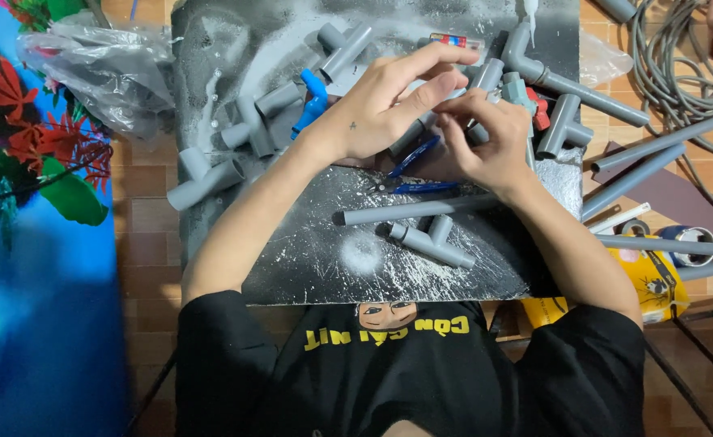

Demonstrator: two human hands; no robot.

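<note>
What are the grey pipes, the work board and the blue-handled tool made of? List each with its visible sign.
Grey pipes: probably rigid plastic; uniform matte grey, moulded tee and elbow shapes.
Board: unclear, perhaps wood or sheet under dark paint; surface scratched and flecked white.
Blue-handled tool: handles look like glossy blue plastic; the working end is mostly hidden under the hands, likely metal.

We see matt grey plastic pipes (417,210) and tees (431,240) on a rough, paint-speckled dark board (308,259). At eleven o'clock lies crinkled glossy clear plastic film (101,69); at one o'clock, a smooth blue plastic valve (314,101). The floor (142,202) looks like brown tile. At three o'clock sits a glossy yellow can (656,283).
</note>
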